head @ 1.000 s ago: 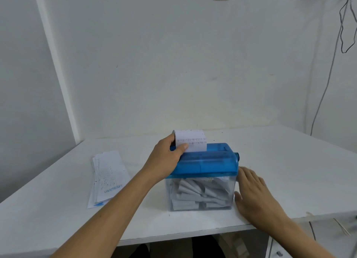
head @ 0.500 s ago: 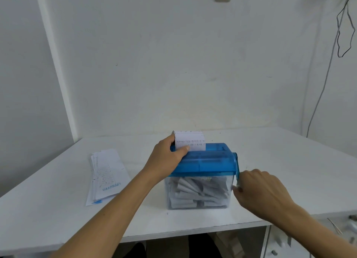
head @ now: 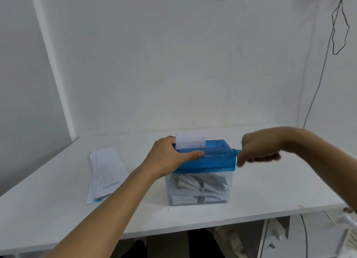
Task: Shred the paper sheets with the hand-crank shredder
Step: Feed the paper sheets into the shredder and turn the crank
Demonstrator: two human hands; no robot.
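Evidently the left hand grips the blue plastic hand-crank shredder, steadying it; the blurred right hand clenches its blue crank handle to feed the white printed sheet.

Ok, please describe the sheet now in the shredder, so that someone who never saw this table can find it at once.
On the white table stands a shredder with a blue top and clear bin. From its top slot, beside the left hand, a small printed sheet sticks up. Unlike the stack lying flat to the left, it alone stands upright.
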